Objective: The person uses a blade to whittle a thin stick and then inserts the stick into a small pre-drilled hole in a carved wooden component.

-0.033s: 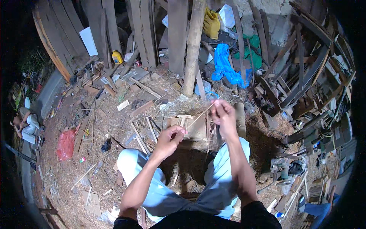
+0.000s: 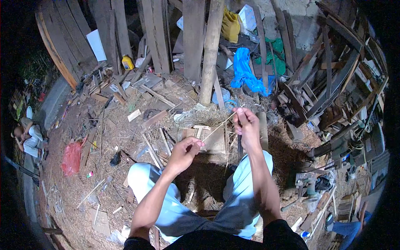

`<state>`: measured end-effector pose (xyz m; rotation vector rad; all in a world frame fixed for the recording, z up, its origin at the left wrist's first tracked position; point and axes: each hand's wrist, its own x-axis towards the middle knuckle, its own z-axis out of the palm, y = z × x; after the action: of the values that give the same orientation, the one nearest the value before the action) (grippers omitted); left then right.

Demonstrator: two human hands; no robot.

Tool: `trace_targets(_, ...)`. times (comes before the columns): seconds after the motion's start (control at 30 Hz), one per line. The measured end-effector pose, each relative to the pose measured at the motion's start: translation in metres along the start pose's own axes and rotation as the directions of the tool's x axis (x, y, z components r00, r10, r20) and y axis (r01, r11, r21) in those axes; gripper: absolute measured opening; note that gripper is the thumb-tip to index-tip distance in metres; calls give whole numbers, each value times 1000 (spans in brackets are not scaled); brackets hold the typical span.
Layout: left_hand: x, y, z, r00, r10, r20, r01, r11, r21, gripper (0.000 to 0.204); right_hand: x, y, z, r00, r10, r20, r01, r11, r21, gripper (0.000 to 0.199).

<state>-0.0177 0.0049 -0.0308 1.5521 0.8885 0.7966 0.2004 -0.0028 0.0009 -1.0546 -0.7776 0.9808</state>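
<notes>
Head view | thin bamboo strip (image 2: pixel 218 125) held between both hands | left (image 2: pixel 185 152) | right (image 2: pixel 246 125)

Bare forearms — black short sleeves, light blue trousers (image 2: pixel 166 208).

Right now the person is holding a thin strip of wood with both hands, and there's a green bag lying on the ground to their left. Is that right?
Not quite. The bag on the ground is red, not green, as the head view shows. The rest holds: the left hand and right hand both hold the thin strip.
</notes>
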Motion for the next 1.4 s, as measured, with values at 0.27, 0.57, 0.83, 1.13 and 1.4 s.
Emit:
trace_targets(0.27,1,9,4,996,39,-83,-39,999,5,19,-22,13,22,954,172,246,-140,980,-143,17)
trace_targets(0.57,0,8,3,999,-2,-45,-2,997,-72,21,-14,19,20,903,241,355,-206,969,-132,16)
trace_targets(0.83,0,11,6,1000,-12,20,14,995,-97,21,3,9,-7,981,125,151,-98,980,-173,20)
trace_targets(1.13,-2,13,-5,966,-233,112,259,885,-387,15,-10,6,7,943,198,269,-170,978,-123,22)
trace_targets(1.4,0,8,4,998,10,-57,-13,999,-43,17,-10,22,15,927,206,315,-153,971,-183,18)
